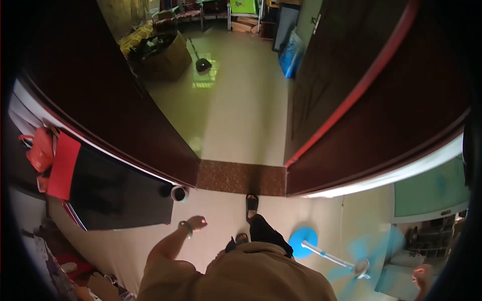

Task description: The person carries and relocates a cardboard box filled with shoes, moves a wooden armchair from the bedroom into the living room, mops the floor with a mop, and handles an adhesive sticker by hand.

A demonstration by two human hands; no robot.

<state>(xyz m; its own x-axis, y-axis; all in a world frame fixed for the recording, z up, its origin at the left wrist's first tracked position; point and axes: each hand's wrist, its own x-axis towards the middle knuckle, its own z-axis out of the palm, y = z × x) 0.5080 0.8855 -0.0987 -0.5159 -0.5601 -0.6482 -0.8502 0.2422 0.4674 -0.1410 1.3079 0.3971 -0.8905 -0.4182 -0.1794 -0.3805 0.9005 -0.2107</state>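
My left hand (197,223), with a band at its wrist, hangs above the pale floor; its fingers look curled in and nothing shows in them. A cup-like round container (179,193) stands at the near corner of a dark-topped table (120,190), close to that hand but apart from it. My right hand (422,276) is at the lower right edge, small and blurred, so its grip is unclear. Nearest to it is a fan (361,268) with spinning blue blades, a white pole and a round blue base (303,242).
A brown stone threshold (241,178) crosses the doorway ahead, with a dark door (326,75) swung inward on the right. Beyond stand a filled cardboard box (165,62), a long-handled dustpan (203,65) and a blue bag (290,55). A red bag (41,150) sits at left.
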